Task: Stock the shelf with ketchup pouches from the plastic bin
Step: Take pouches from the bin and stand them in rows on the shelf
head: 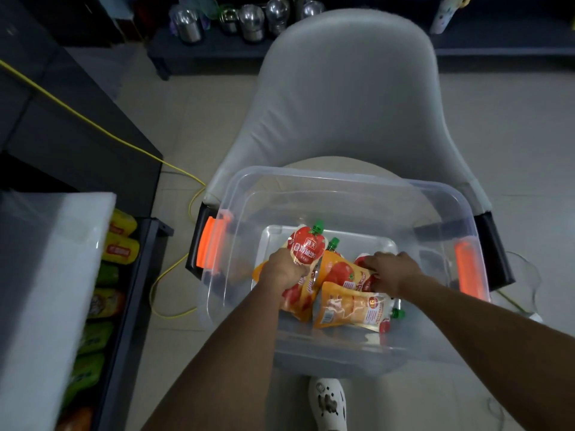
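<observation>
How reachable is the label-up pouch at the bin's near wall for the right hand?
Likely yes: the label-up pouch lies uncovered beside the right hand in the open bin, though that hand touches other pouches. Left hand holds a red pouch.

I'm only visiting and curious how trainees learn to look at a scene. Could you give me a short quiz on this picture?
1. True or false: the clear plastic bin with orange latches stands on the tiled floor.
2. What colour is the screw cap of the red ketchup pouch held above the others? A blue, B green, C white.
3. Fill in: that pouch is gripped by the person's ___ hand.
Key: 1 false, it rests on the pale grey padded chair. 2 B. 3 left, the left hand grips it.
</observation>
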`<state>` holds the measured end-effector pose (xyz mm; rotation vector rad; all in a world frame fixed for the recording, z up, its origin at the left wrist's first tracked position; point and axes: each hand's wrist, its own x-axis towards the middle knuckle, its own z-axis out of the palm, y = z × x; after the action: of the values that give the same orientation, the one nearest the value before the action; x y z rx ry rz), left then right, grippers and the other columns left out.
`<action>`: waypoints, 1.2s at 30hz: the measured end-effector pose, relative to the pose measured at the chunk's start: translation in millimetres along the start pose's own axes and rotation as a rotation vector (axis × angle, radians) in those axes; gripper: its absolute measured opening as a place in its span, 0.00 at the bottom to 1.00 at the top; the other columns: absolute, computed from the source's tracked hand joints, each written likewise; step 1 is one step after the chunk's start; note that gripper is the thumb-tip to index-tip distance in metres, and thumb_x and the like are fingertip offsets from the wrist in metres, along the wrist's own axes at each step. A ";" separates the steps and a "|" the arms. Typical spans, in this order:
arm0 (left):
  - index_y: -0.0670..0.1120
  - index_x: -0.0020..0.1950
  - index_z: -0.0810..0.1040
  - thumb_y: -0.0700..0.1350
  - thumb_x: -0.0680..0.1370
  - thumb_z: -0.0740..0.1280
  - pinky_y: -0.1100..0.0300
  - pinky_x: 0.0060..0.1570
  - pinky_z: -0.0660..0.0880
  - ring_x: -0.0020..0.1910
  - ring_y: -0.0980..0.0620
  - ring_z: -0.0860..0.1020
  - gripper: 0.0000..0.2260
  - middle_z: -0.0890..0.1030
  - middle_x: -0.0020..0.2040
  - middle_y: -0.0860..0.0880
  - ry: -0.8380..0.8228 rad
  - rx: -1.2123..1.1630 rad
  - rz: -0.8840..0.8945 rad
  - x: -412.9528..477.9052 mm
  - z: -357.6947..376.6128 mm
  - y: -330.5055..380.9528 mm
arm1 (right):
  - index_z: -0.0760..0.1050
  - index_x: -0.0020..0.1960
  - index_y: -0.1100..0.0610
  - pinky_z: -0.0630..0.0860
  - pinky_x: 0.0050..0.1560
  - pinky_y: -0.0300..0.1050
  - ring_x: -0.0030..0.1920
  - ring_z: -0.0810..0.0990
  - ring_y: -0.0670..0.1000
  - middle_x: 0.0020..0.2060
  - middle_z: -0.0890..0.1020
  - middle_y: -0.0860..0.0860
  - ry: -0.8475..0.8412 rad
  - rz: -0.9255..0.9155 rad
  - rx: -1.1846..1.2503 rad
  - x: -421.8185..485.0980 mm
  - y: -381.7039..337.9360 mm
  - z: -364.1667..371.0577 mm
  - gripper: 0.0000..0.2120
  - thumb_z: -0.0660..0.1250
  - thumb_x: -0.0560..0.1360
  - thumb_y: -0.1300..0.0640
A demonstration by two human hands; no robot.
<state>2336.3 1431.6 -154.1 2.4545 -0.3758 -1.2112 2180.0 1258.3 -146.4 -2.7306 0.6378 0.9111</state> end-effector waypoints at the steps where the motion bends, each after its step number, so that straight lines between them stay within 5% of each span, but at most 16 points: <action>1: 0.47 0.63 0.78 0.53 0.74 0.72 0.56 0.55 0.74 0.57 0.44 0.79 0.20 0.81 0.59 0.45 0.041 -0.007 0.009 -4.2 -3.6 1.6 | 0.68 0.68 0.42 0.66 0.60 0.46 0.61 0.76 0.52 0.60 0.79 0.47 -0.006 -0.009 0.044 -6.1 -0.2 -4.2 0.23 0.66 0.74 0.47; 5: 0.52 0.62 0.77 0.55 0.74 0.70 0.46 0.59 0.75 0.57 0.43 0.79 0.17 0.82 0.58 0.47 0.191 -0.075 0.058 -29.5 -21.8 9.8 | 0.69 0.64 0.45 0.70 0.54 0.44 0.57 0.78 0.54 0.57 0.81 0.49 0.003 -0.028 0.046 -30.9 -9.0 -26.7 0.17 0.63 0.75 0.49; 9: 0.53 0.60 0.76 0.53 0.75 0.70 0.45 0.58 0.75 0.56 0.46 0.80 0.14 0.82 0.56 0.50 0.266 -0.167 0.165 -67.1 -46.2 11.4 | 0.70 0.47 0.50 0.70 0.43 0.44 0.50 0.78 0.56 0.50 0.80 0.51 0.071 -0.034 0.145 -57.5 -32.1 -61.1 0.05 0.64 0.73 0.55; 17: 0.46 0.59 0.79 0.44 0.74 0.72 0.50 0.56 0.78 0.51 0.48 0.82 0.14 0.84 0.52 0.48 0.382 -0.540 0.312 -211.6 -104.6 -19.2 | 0.70 0.36 0.47 0.78 0.46 0.50 0.43 0.78 0.55 0.42 0.79 0.52 0.268 -0.058 0.382 -164.0 -84.9 -134.1 0.11 0.71 0.70 0.57; 21: 0.46 0.54 0.81 0.43 0.74 0.72 0.50 0.54 0.79 0.48 0.47 0.83 0.09 0.85 0.49 0.46 0.408 -0.672 0.262 -297.3 -125.8 -68.7 | 0.74 0.37 0.48 0.77 0.44 0.47 0.42 0.80 0.52 0.41 0.80 0.49 0.311 -0.182 0.441 -240.1 -130.6 -169.2 0.09 0.72 0.70 0.58; 28: 0.47 0.52 0.78 0.44 0.77 0.69 0.51 0.53 0.78 0.48 0.45 0.82 0.05 0.83 0.53 0.43 0.419 -0.865 0.114 -435.3 -149.7 -171.3 | 0.80 0.45 0.54 0.82 0.38 0.49 0.43 0.84 0.52 0.43 0.85 0.52 0.121 -0.443 0.618 -377.6 -227.4 -215.9 0.03 0.72 0.72 0.58; 31: 0.46 0.58 0.80 0.55 0.79 0.66 0.41 0.58 0.76 0.51 0.40 0.82 0.15 0.84 0.54 0.40 0.263 -1.075 0.065 -487.9 -159.4 -196.9 | 0.79 0.50 0.60 0.78 0.35 0.39 0.42 0.84 0.51 0.44 0.85 0.54 -0.007 -0.517 0.724 -417.5 -275.0 -228.7 0.06 0.70 0.73 0.61; 34: 0.45 0.61 0.81 0.69 0.75 0.59 0.40 0.57 0.75 0.54 0.38 0.81 0.32 0.82 0.58 0.36 -0.070 -1.429 0.155 -537.2 -168.4 -213.5 | 0.78 0.52 0.57 0.80 0.41 0.44 0.46 0.85 0.53 0.48 0.85 0.55 -0.098 -0.548 0.724 -437.2 -317.8 -237.4 0.08 0.70 0.73 0.58; 36: 0.45 0.63 0.79 0.71 0.66 0.68 0.44 0.55 0.77 0.54 0.39 0.82 0.37 0.82 0.58 0.38 -0.015 -1.400 0.245 -560.7 -171.0 -226.9 | 0.78 0.51 0.56 0.80 0.37 0.41 0.42 0.85 0.51 0.45 0.85 0.55 -0.130 -0.569 0.735 -445.5 -345.7 -241.8 0.06 0.69 0.74 0.60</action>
<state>2156.8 1892.5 233.8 1.1414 0.1654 -0.8671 2144.9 1640.8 331.9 -1.9928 0.1022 0.5517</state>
